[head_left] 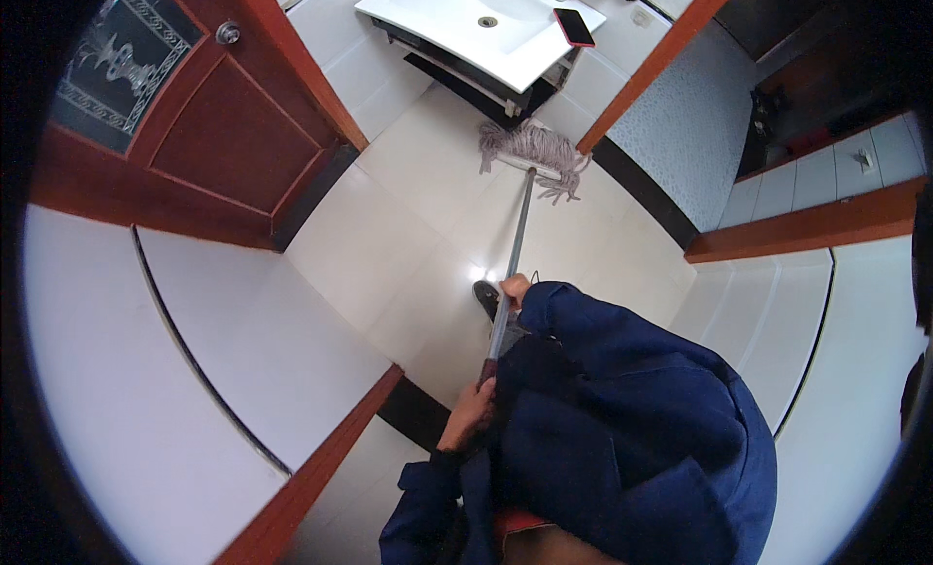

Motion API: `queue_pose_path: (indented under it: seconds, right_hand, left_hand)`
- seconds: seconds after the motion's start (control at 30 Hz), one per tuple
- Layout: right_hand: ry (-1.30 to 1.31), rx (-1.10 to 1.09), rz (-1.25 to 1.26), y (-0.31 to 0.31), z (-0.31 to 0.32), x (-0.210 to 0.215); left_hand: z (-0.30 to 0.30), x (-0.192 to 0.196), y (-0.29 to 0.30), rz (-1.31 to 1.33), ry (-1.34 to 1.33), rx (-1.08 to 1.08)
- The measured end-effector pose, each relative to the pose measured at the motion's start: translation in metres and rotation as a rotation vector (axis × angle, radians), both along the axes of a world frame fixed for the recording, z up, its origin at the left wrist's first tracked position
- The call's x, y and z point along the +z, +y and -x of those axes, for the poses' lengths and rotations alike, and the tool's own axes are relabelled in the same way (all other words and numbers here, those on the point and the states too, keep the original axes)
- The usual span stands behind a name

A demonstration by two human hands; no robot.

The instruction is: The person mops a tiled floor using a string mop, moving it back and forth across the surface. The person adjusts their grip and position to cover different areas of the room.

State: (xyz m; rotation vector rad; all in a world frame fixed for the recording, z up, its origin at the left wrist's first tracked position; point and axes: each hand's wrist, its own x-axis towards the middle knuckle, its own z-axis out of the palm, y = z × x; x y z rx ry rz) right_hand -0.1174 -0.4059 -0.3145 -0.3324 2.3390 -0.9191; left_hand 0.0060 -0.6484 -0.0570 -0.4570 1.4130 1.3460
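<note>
A mop [518, 225] with a long grey metal handle stretches away from me, its stringy greyish-pink head [537, 149] lying on the tiled floor just in front of the sink unit. My left hand [470, 410] is closed round the dark grip at the near end of the handle. Farther up the shaft, my right hand [515, 290] is wrapped around the metal part. Both arms wear dark blue sleeves. One dark shoe [486, 295] shows beside the handle, below the right hand.
A white washbasin [466, 31] over a dark shelf stands ahead, with a phone [573, 27] on its right edge. To the left is a brown door [233, 128] with a round knob. An open doorway with a wooden frame [661, 60] lies at right; white walls flank me.
</note>
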Motion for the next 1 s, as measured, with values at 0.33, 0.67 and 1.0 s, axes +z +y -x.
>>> queue_pose_path:
  seconds: [0.33,0.67,1.0]
  right_hand:
    - [-0.408,0.443,0.490,-0.212,-0.236,0.029]
    - [-1.082,-0.182,0.845,-0.314,-0.315,0.027]
    - [-1.512,-0.796,1.076,-0.206,-0.200,0.033]
  left_hand:
    - [-0.218,0.112,-0.193,0.268,-0.153,-0.027]
    - [-0.223,0.196,-0.257,0.441,-0.417,0.111]
    - [-0.115,0.144,-0.178,0.546,-0.312,0.012]
